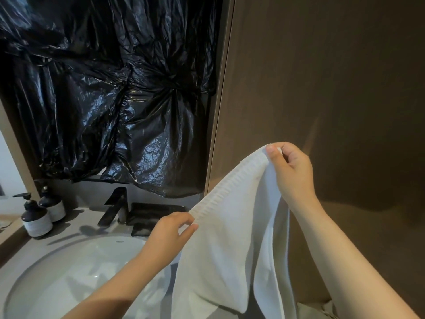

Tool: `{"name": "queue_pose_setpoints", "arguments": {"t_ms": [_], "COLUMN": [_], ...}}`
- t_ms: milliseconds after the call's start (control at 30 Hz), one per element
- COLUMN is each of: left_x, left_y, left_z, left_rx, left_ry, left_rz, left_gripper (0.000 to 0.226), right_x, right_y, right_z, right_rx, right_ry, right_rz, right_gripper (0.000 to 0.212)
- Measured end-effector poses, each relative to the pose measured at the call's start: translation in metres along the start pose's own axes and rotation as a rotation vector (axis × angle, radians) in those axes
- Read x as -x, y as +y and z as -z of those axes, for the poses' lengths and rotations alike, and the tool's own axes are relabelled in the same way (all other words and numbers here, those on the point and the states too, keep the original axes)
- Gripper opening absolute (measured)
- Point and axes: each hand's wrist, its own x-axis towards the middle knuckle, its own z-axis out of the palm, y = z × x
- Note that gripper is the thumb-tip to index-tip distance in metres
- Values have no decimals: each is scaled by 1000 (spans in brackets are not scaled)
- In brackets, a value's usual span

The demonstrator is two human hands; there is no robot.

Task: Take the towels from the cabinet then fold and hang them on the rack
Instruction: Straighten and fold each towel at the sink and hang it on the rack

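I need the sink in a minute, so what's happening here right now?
A person is holding a white towel up in front of them, spread along its banded top edge. The right hand pinches one corner high up, and the left hand pinches the same edge lower down, near the white sink basin. The rest of the towel hangs loose and is not yet folded. No rack is in view.

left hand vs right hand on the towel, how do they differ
The right hand is higher and pinches the towel at its corner; the left hand is lower and pinches the ribbed hem. The left hand is by the sink; the right hand is before the wall panel. Both pinch one edge.
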Motion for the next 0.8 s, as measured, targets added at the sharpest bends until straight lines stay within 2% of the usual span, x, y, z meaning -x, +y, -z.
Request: {"name": "queue_pose_setpoints", "arguments": {"t_ms": [200, 333, 433, 567, 700, 800], "left_x": [5, -12, -29, -44, -45, -40], "left_y": [-12, -7, 1, 11, 19, 23], "left_z": [-12, 8, 32, 59, 66, 57], "left_rx": [-18, 27, 79, 164, 196, 147], "left_ry": [-32, 160, 234, 214, 176, 154], "left_rz": [47, -1, -32, -42, -26, -33], "left_gripper": [10, 17, 14, 13, 17, 19], "right_x": [-2, -5, -6, 1, 12, 23], "right_y": [7, 23, 40, 65, 84, 93], "right_z": [16, 38, 48, 53, 53, 51], "right_rx": [30, 64, 75, 56, 97, 180], "right_ry": [53, 154, 213, 266, 247, 211], "right_rz": [-19, -76, -151, -222, -313, -333], "right_gripper": [18, 20, 24, 27, 24, 15]}}
